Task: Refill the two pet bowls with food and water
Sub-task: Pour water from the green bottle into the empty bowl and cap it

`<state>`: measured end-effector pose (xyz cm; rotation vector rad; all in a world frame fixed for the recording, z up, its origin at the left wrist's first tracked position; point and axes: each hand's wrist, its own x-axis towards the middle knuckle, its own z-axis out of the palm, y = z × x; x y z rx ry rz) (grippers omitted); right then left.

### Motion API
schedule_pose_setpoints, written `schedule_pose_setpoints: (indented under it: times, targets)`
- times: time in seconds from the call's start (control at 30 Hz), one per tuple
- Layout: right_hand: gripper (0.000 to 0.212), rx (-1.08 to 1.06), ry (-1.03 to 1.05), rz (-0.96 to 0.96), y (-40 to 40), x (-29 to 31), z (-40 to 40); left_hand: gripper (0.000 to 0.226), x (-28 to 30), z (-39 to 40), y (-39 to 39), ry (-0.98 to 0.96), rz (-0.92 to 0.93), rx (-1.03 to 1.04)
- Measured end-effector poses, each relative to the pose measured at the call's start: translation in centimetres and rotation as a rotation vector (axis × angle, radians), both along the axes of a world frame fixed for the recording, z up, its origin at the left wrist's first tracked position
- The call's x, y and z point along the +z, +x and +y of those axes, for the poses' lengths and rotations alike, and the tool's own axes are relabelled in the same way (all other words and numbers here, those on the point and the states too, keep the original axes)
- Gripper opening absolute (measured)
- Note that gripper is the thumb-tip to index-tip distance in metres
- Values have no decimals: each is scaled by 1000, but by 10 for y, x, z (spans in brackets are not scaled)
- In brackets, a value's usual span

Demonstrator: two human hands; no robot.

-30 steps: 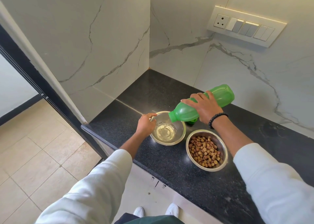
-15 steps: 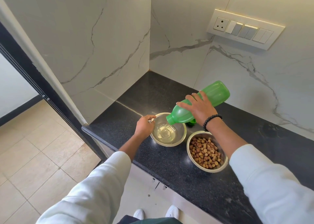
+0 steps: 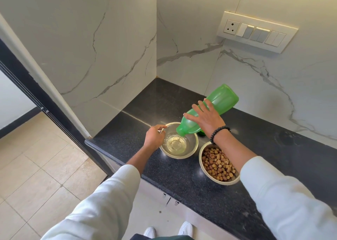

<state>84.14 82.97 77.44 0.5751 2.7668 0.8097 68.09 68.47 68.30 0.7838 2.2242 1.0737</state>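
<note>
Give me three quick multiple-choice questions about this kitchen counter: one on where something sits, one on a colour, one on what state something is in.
1. Where does the bowl of kibble sit?
A. right of the water bowl
B. on the floor
C. on top of the water bowl

2. What colour is the bottle?
A. red
B. green
C. white

3. How is the bottle held?
A. standing upright, capped
B. lying flat on the counter
C. tilted, mouth down over the water bowl

Answers:
1 A, both bowls stand side by side on the dark counter.
2 B, its plastic is bright green.
3 C, the right hand tips it while the left hand steadies the bowl's rim.
</note>
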Motion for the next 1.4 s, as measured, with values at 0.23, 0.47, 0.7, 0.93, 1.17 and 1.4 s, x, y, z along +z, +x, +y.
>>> schedule_pose_setpoints:
  times: [0.23, 0.47, 0.7, 0.93, 1.17, 1.4]
  targets:
    - [81, -4, 29, -6, 1, -6, -3, 28, -2, -1, -2, -10, -12, -11]
    - [100, -201, -183, 225, 12, -2, 5, 28, 4, 4, -3, 17, -34, 2]
    - [105, -465, -685, 687, 30, -3, 28, 55, 34, 27, 9, 81, -177, -132]
    - [110, -490, -1150, 1093, 22, 23, 54, 108, 116, 97, 49, 397, -440, -400]
    - [113, -336, -1343, 881, 27, 14, 90, 99, 125, 137, 30, 462, -142, -228]
    - [88, -631, -1072, 365, 16, -78, 93, 100, 117, 148, 4, 431, -113, -151]
